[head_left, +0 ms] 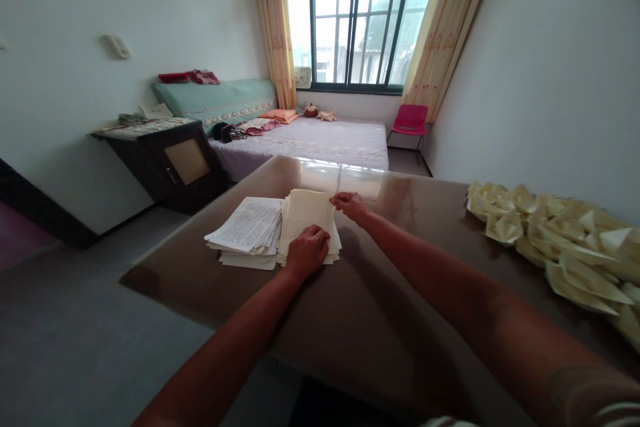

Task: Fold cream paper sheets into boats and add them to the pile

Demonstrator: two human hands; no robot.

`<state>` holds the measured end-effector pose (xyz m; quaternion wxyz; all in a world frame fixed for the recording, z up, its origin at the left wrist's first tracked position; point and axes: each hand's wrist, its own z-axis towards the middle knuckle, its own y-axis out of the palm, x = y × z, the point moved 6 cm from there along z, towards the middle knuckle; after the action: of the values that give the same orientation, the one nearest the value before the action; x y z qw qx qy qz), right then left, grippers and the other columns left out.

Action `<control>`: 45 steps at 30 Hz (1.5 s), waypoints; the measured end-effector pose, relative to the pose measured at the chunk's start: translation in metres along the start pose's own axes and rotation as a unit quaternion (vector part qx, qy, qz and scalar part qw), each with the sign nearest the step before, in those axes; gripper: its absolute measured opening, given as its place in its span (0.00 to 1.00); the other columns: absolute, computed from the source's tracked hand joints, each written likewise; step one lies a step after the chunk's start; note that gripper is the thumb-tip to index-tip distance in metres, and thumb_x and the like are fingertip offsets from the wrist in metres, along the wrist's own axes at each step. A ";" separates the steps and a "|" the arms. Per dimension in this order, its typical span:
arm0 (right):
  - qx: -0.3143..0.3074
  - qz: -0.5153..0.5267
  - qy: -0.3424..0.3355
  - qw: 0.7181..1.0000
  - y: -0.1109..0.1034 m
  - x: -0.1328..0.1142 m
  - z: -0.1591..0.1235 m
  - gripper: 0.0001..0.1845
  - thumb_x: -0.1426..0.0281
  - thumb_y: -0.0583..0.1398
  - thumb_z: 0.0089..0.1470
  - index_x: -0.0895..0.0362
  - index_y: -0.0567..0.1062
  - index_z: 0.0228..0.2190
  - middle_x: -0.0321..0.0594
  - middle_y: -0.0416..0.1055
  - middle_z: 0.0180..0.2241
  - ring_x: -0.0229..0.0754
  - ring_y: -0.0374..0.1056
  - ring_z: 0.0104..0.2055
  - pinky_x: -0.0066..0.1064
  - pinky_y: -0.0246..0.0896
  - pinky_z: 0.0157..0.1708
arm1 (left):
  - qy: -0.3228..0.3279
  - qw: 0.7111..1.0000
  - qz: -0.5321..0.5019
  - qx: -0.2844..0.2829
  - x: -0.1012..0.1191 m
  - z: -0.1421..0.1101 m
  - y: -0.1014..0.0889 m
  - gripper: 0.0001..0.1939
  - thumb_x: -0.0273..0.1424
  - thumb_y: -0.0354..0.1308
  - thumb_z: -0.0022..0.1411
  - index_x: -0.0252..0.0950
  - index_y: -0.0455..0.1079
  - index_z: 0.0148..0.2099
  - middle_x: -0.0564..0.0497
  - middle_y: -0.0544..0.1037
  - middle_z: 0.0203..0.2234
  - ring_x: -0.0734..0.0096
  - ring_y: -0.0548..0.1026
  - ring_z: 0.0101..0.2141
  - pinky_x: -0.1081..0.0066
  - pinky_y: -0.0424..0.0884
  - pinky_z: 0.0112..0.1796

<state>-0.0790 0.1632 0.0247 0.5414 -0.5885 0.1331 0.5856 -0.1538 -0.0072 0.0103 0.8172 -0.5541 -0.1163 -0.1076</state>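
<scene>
A stack of cream lined paper (306, 213) lies on the brown table in front of me. My left hand (309, 250) rests on the lower right part of this stack, its fingers slightly bent and laid against the top sheet. At the upper right edge of the same stack, my right hand (351, 205) pinches the edge of a sheet of paper between thumb and fingers. Just left of the cream stack, touching or nearly touching it, sits a pile of white printed paper (247, 223) with uneven edges.
Many folded cream paper shapes (550, 227) are heaped along the right side of the glossy table (390, 320). Beyond the table stand a bed (340, 137), a pink chair (410, 120) and a dark cabinet (165, 153).
</scene>
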 end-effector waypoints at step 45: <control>0.007 -0.159 -0.036 0.987 0.007 0.007 0.008 0.10 0.65 0.60 0.54 0.47 0.78 0.39 0.35 0.70 0.45 0.36 0.68 0.33 0.29 0.62 0.40 | 0.007 1.000 0.024 0.019 -0.001 0.003 0.001 0.09 0.27 0.49 0.63 0.41 0.70 0.42 0.51 0.73 0.41 0.66 0.72 0.43 0.69 0.68 0.41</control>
<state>-0.0870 0.1705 0.0175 0.6362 -0.5767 0.0224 0.5120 -0.1549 -0.0043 0.0097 0.8308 -0.5403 -0.0993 -0.0894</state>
